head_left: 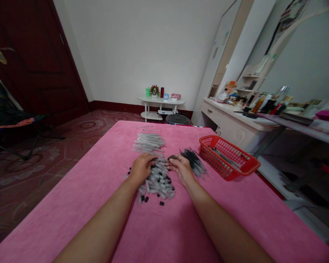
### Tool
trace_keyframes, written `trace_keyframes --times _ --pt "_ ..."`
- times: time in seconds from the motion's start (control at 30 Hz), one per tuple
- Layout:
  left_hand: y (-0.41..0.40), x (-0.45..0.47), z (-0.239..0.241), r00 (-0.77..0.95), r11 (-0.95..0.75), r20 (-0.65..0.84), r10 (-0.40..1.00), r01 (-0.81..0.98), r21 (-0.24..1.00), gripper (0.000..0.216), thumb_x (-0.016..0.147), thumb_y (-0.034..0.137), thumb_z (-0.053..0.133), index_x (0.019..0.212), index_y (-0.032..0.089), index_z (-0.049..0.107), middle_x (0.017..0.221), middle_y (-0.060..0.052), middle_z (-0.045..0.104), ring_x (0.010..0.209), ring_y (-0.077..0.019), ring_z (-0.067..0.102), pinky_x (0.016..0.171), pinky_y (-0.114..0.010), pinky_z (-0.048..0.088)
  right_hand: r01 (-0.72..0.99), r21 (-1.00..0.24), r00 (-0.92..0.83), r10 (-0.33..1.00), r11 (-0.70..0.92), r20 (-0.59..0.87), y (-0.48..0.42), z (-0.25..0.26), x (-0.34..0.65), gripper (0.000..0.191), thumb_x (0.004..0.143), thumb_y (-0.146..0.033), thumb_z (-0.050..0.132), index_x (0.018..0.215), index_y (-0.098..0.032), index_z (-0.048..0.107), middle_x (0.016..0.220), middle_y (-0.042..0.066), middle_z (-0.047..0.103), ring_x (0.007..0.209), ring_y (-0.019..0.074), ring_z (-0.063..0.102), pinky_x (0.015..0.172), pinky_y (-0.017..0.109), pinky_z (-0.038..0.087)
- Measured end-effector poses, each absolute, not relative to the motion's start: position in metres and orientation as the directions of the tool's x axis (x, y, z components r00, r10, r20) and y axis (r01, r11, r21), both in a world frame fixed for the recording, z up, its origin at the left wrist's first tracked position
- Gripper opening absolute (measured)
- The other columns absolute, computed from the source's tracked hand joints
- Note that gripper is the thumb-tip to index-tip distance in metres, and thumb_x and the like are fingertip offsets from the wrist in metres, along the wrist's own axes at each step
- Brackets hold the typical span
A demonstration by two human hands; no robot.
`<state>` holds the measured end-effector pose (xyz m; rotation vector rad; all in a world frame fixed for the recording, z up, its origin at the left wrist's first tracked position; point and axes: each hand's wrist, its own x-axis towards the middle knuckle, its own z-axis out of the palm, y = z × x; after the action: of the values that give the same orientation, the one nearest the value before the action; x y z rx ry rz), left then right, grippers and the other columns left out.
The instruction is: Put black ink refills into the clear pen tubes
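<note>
My left hand is closed at the left edge of a pile of clear pen caps, its fingertips pressed together. Across the pile, my right hand has thumb and fingers pinched together. What either hand holds is too small and blurred to make out. Small black plugs lie among the caps and along their near side. Beyond the hands is a stack of clear pen barrels, lying sideways. Just right of my right hand lies a bundle of thin dark pen refills.
A red plastic basket with some thin sticks in it stands on the right of the pink-covered table. Farther right is a cluttered dressing table. A small white stand is by the back wall, and a folding chair stands left.
</note>
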<state>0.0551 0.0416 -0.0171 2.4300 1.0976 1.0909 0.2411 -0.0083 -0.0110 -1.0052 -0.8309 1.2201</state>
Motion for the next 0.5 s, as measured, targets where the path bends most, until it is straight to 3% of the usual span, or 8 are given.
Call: trace_keyframes --times 0.5 --pt "0.0386 0.0552 -0.016 0.431 -0.686 0.54 0.723 0.54 0.488 0.028 0.078 0.01 0.054 0.099 0.022 0.067 0.095 -0.004 0.067 0.092 -0.0188 0.059 0.082 -0.031 0.047 -0.204 -0.974 0.175 0.982 0.101 0.066 -0.0087 -0.0133 0.2352 0.029 0.061 -0.034 0.073 0.081 -0.016 0.063 0.071 0.001 0.065 0.063 0.0144 0.061 0.051 0.023 0.05"
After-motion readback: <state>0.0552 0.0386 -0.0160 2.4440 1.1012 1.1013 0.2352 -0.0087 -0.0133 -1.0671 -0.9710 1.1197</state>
